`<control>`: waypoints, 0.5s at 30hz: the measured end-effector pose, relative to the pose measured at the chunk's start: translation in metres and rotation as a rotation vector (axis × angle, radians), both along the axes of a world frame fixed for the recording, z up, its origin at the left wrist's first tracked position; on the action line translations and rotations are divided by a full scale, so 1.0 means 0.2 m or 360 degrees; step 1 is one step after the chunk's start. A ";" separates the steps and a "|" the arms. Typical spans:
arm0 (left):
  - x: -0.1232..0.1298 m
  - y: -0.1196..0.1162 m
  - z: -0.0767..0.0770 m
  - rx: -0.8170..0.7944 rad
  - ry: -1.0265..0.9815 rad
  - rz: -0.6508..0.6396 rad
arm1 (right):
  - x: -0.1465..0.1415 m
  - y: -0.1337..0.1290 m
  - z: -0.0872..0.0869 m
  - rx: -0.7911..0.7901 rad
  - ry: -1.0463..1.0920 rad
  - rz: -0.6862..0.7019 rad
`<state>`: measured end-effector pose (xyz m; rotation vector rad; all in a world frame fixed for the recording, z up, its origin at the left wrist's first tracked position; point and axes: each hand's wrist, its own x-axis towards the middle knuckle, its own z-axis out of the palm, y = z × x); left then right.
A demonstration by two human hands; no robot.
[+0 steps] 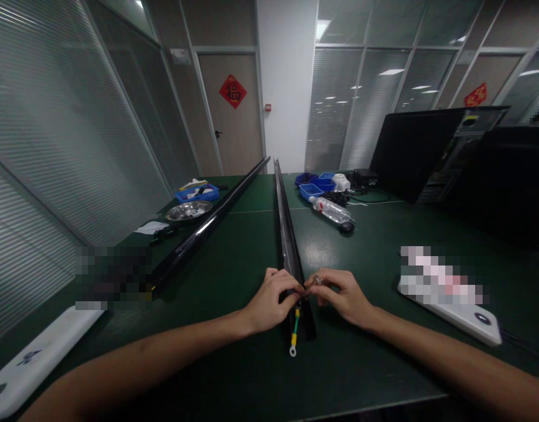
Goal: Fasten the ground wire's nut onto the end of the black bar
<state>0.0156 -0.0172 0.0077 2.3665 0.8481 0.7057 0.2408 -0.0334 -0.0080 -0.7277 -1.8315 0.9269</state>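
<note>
A long black channel-shaped rail (283,228) runs away from me along the green table. At its near end my left hand (272,299) and my right hand (340,296) meet with pinched fingertips, over the rail. Whatever lies between the fingertips is too small or hidden to name. Just below them a short green wire with yellow sleeves (296,322) lies on the rail, its ring terminal (293,351) pointing toward me. The wire's upper end is close under the fingers. My right hand wears a ring.
A second long black rail (208,225) lies to the left. Beyond it are a metal dish (189,211) and a blue tray (212,193). Blue bins (310,190), a clear plastic bottle (333,211) and dark computer equipment (416,152) stand right. White devices (467,319) flank my arms.
</note>
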 end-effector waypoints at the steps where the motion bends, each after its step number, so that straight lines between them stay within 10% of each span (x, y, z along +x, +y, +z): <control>1: 0.00 0.00 0.00 -0.0001 0.0006 -0.0002 | 0.00 0.00 0.00 0.0016 -0.0009 0.0007; 15: 0.00 0.00 0.00 -0.0008 0.0001 0.0001 | 0.00 -0.01 0.02 0.0122 -0.0068 0.0018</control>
